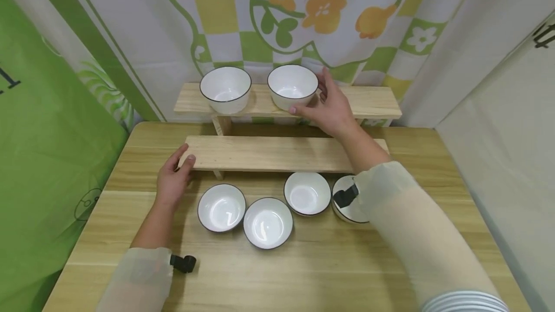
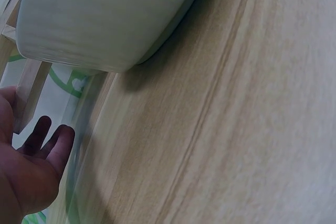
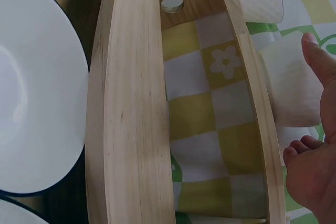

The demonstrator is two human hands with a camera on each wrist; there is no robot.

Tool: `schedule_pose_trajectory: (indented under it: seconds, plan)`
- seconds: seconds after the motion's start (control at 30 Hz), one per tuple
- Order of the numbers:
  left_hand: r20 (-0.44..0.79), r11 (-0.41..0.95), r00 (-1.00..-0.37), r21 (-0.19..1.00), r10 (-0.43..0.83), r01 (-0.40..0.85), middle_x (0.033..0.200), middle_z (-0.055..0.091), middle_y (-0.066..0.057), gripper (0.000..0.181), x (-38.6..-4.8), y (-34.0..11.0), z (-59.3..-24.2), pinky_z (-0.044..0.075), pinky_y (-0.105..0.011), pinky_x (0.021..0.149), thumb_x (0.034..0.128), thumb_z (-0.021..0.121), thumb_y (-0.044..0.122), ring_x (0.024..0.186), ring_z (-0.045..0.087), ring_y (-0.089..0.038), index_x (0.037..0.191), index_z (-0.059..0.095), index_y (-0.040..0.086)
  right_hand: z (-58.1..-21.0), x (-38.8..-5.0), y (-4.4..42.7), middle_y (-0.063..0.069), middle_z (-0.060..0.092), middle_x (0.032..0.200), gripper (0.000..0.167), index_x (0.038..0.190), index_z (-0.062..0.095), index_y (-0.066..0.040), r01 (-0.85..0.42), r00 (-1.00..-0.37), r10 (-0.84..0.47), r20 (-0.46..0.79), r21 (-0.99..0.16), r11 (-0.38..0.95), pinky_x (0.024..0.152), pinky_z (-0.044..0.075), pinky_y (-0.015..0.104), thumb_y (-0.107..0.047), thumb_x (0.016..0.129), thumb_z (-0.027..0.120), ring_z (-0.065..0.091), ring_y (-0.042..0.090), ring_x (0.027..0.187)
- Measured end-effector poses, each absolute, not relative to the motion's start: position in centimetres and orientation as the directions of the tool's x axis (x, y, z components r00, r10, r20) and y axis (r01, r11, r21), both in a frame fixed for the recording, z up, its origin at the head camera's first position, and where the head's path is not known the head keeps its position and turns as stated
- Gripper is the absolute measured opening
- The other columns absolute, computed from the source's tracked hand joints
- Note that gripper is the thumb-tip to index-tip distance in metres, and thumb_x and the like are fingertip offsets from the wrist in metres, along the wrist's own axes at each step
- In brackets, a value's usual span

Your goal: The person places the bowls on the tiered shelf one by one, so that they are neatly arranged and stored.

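Note:
A two-tier wooden shelf (image 1: 277, 152) stands on the table. My left hand (image 1: 173, 177) holds the left end of its lower board, thumb at the front edge; in the left wrist view some fingers (image 2: 60, 148) extend past the wood. On the upper board, my right hand (image 1: 331, 107) grips the right side of a white dark-rimmed bowl (image 1: 291, 85), thumb low on its front. The right wrist view shows this bowl (image 3: 291, 85) between thumb and fingers, its contact partly hidden. Another white bowl (image 1: 225, 88) sits to its left on that board.
Before the shelf on the wooden table (image 1: 243, 278) are a left bowl (image 1: 221, 208), a middle bowl (image 1: 268, 224) and a bowl (image 1: 307, 194) near the lower board. More white bowlware (image 1: 347, 213) lies partly under the right sleeve. A patterned curtain (image 1: 217, 13) hangs behind.

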State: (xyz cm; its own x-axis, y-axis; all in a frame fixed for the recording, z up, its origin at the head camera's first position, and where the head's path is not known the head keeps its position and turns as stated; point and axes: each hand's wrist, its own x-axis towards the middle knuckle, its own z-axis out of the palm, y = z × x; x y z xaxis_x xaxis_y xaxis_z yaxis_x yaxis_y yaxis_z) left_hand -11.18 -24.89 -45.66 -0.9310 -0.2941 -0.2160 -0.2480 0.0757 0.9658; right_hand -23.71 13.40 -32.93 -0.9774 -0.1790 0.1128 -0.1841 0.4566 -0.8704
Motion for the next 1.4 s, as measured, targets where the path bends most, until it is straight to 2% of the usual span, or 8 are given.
schedule_pose_trajectory:
  seconds: [0.33, 0.6, 0.9, 1.13, 1.4]
  plan:
    - [-0.207, 0.053, -0.928, 0.971, -0.309, -0.234, 0.169, 0.027, 0.001, 0.058, -12.2, -25.9, -48.5, 0.050, -0.036, 0.107, 0.1025, 0.066, 0.039, 0.131, 0.053, -0.019, 0.157, 0.047, 0.032, -33.0, -22.5, 15.4, 0.003, 0.023, 0.171, 0.133, 0.168, 0.002, -0.018, -0.146, -0.984, -0.154, 0.092, -0.908, 0.393, 0.122, 0.024, 0.022, -0.032, 0.076, 0.096, 0.026, 0.012, 0.154]
    - [-0.195, 0.060, -0.935, 0.973, -0.297, -0.222, 0.170, 0.027, 0.002, 0.060, -12.1, -25.8, -48.6, 0.051, -0.034, 0.105, 0.1008, 0.067, 0.043, 0.131, 0.053, -0.019, 0.157, 0.047, 0.033, -33.2, -21.8, 16.7, 0.002, 0.022, 0.171, 0.132, 0.168, 0.000, -0.021, -0.140, -0.985, -0.142, 0.095, -0.924, 0.357, 0.122, 0.024, 0.023, -0.028, 0.077, 0.096, 0.025, 0.012, 0.154]
    - [-0.187, 0.063, -0.933, 0.974, -0.307, -0.216, 0.166, 0.035, 0.000, 0.061, -12.0, -25.8, -48.6, 0.054, -0.028, 0.099, 0.1006, 0.068, 0.043, 0.122, 0.056, -0.014, 0.157, 0.048, 0.032, -33.6, -20.8, 17.7, 0.004, 0.023, 0.171, 0.130, 0.168, 0.000, -0.020, -0.136, -0.983, -0.154, 0.097, -0.955, 0.263, 0.122, 0.025, 0.024, -0.020, 0.078, 0.095, 0.025, 0.012, 0.154]
    - [-0.183, 0.066, -0.932, 0.975, -0.313, -0.214, 0.165, 0.037, -0.002, 0.061, -11.9, -25.8, -48.5, 0.053, -0.030, 0.101, 0.1000, 0.068, 0.044, 0.124, 0.056, -0.016, 0.156, 0.049, 0.032, -34.0, -20.0, 18.5, -0.004, 0.020, 0.172, 0.130, 0.168, -0.001, -0.027, -0.111, -0.986, -0.155, 0.066, -0.946, 0.304, 0.123, 0.026, 0.026, -0.027, 0.079, 0.094, 0.025, 0.012, 0.154]
    - [-0.176, 0.077, -0.933, 0.975, -0.312, -0.210, 0.166, 0.035, 0.000, 0.061, -11.9, -25.7, -48.4, 0.054, -0.031, 0.100, 0.0999, 0.068, 0.045, 0.123, 0.056, -0.015, 0.156, 0.049, 0.032, -34.0, -18.9, 19.0, 0.001, 0.020, 0.172, 0.129, 0.168, -0.003, -0.022, -0.115, -0.986, -0.154, 0.065, -0.932, 0.343, 0.124, 0.026, 0.030, -0.024, 0.081, 0.092, 0.025, 0.015, 0.155]
